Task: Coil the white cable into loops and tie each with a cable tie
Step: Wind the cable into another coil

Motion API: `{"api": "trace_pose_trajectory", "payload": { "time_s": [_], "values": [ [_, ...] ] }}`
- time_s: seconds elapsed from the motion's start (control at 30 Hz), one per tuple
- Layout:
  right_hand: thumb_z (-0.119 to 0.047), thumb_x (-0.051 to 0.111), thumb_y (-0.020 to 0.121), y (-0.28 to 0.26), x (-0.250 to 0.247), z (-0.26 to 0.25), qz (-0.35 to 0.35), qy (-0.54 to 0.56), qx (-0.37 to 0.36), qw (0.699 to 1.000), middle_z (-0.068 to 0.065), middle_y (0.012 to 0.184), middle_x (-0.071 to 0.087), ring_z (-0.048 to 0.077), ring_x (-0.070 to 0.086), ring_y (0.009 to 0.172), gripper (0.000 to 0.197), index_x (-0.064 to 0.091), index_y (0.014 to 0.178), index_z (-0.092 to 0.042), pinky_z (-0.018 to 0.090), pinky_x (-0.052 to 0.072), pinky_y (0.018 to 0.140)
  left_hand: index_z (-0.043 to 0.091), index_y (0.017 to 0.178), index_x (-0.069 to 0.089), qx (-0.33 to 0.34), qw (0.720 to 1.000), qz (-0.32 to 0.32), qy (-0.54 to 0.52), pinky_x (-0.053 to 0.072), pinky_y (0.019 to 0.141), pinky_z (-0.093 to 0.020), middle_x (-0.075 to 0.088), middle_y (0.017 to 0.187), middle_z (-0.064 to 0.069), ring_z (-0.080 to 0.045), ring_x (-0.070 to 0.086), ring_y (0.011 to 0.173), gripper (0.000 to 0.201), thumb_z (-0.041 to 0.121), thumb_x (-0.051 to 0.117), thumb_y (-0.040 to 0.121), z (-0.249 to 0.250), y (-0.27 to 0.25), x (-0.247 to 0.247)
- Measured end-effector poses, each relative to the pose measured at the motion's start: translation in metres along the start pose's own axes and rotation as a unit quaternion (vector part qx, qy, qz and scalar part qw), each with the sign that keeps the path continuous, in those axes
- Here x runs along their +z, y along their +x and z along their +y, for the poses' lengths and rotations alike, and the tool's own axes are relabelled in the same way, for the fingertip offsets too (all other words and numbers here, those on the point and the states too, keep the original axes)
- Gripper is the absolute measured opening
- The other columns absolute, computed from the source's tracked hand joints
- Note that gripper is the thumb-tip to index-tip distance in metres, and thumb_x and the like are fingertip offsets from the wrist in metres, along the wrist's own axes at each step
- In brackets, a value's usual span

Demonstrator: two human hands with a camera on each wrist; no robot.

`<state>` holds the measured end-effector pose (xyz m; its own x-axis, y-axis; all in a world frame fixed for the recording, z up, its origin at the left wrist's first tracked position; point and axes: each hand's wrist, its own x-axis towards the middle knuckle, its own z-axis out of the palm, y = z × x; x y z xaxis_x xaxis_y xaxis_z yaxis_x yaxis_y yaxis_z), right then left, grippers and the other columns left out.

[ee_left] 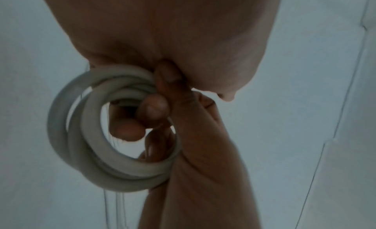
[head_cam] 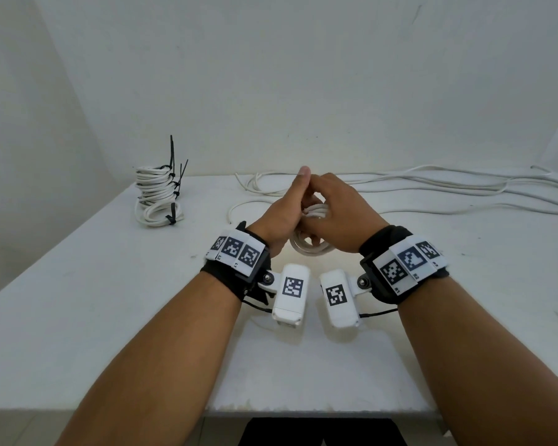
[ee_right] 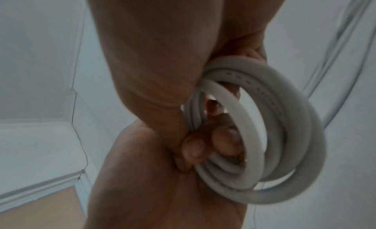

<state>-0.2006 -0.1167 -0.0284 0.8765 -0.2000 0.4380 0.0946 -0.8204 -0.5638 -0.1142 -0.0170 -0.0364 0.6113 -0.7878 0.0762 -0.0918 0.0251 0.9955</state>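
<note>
A small coil of white cable (head_cam: 310, 249) is being gripped above the white table (head_cam: 110, 300) by both the left hand (head_cam: 282, 214) and right hand (head_cam: 342, 214), fingers curled through its loops.

We see the white cable (head_cam: 310, 247) wound into a few round loops, fingers (ee_left: 154, 109) curled through its opening; its loose length (head_cam: 432, 178) trails beyond the fingertips, with tied coils (head_cam: 157, 196) stacked far left.

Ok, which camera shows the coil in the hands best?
The right wrist view: the white cable coil shows nearly whole, loops distinct. The left wrist view shows it darker; in the head view the left hand and right hand mostly hide it.
</note>
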Motion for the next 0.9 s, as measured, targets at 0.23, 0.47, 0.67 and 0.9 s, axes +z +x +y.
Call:
{"api": "trace_pose_trajectory", "payload": {
  "time_s": [0.23,0.47,0.67,0.9],
  "values": [
    [-0.026,0.067,0.086,0.005,0.002,0.009,0.093,0.078,0.024,0.992,-0.003,0.082,0.065,0.018,0.062,0.079,0.019,0.052,0.077,-0.018,0.034,0.05,0.076,0.01,0.063,0.051,-0.068,0.985,-0.062,-0.143,0.035,0.042,-0.021,0.048,0.05,-0.005,-0.014,0.04,0.041,0.075,0.074,0.023,0.091,0.0,0.002,-0.01],
    [-0.022,0.068,0.088,0.005,0.004,0.008,0.085,0.077,0.02,0.993,-0.014,0.081,0.067,-0.008,0.057,0.067,0.005,0.07,0.092,-0.024,0.008,0.036,0.063,0.009,0.083,0.063,-0.018,0.994,0.095,-0.045,0.034,0.046,-0.02,0.038,0.044,0.004,-0.01,0.035,0.041,0.056,0.044,0.024,0.105,-0.002,0.004,0.0],
    [-0.018,0.073,0.083,0.006,0.004,0.006,0.118,0.102,0.01,0.988,-0.013,0.072,0.069,-0.002,0.061,0.059,0.004,0.077,0.084,-0.019,0.012,0.04,0.061,0.013,0.081,0.062,-0.056,0.988,0.015,-0.145,0.028,0.036,-0.016,0.04,0.044,0.002,-0.008,0.033,0.033,0.056,0.052,0.026,0.102,0.0,0.009,-0.01],
    [-0.02,0.072,0.084,0.009,-0.006,0.014,0.274,0.102,0.022,0.956,-0.009,0.077,0.066,0.003,0.061,0.073,0.007,0.07,0.078,-0.016,0.017,0.046,0.067,0.012,0.082,0.06,-0.081,0.977,-0.026,-0.198,0.043,0.063,-0.026,0.056,0.053,0.001,-0.011,0.055,0.051,0.039,0.043,0.043,0.099,0.012,0.013,-0.001]
  ]
}}
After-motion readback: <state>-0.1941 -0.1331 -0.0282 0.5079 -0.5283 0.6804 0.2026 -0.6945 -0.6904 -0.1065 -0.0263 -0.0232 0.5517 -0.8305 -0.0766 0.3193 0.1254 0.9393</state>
